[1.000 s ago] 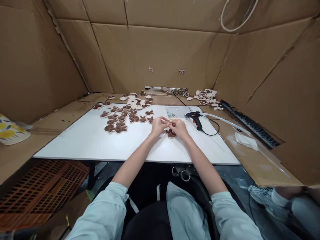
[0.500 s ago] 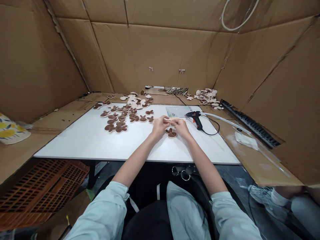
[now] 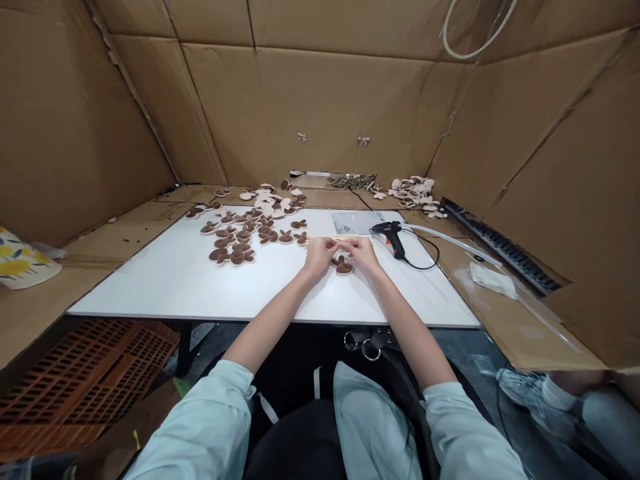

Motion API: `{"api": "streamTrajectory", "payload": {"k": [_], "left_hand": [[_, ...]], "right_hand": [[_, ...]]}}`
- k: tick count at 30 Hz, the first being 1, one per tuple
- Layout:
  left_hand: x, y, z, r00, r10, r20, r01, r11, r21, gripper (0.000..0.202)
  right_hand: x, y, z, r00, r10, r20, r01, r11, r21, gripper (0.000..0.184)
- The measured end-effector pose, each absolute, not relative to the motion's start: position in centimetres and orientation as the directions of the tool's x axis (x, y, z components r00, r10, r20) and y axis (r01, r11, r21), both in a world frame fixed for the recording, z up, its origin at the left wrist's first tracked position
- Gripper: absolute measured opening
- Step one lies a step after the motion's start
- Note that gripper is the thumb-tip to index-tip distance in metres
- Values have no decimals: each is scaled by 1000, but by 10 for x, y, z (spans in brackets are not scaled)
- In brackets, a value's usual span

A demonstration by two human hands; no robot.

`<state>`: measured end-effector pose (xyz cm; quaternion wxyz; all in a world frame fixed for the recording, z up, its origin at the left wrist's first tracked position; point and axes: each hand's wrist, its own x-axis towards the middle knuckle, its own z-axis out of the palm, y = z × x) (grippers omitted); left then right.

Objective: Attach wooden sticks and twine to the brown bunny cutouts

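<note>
My left hand [image 3: 321, 255] and my right hand [image 3: 361, 254] meet at the middle of the white table [image 3: 190, 280]. Both have their fingers pinched together on a thin, pale wooden stick [image 3: 334, 240] that lies across them. Just under the fingertips a brown bunny-shaped piece [image 3: 343, 266] rests on the table. A black hot glue gun [image 3: 392, 235] lies to the right of my right hand, its cord trailing off behind it.
Several brown bunny pieces [image 3: 240, 235] lie spread at the back left of the table, pale ones [image 3: 417, 193] on cardboard at the back right. Cardboard walls enclose the table. An orange crate [image 3: 85, 380] sits lower left. A white cloth [image 3: 493, 280] lies right.
Both hands have shifted slightly away from me and the fingers have closed up on the stick; the bunny piece under them stays put.
</note>
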<state>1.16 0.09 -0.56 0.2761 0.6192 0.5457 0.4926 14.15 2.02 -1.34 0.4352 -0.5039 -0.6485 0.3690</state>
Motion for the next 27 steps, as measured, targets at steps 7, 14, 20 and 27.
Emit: {"api": "streamTrajectory", "payload": {"k": [7,14,20,27], "left_hand": [[14,6,-10,-75,994,81,52,-77,996,8],[16,10,-13,-9,1000,12,-120,-13,993,7],[14,10,-13,50,997,67,-145,-59,988,7],[12,8,-11,85,989,120,-141,-107,984,14]], "right_hand": [[140,20,-11,-89,962,259,314,274,-909,18],[140,17,-9,-107,956,272,265,291,-919,22],[141,17,-8,-105,955,277,238,295,-925,24],[142,14,-6,-82,966,246,196,257,-946,26]]}}
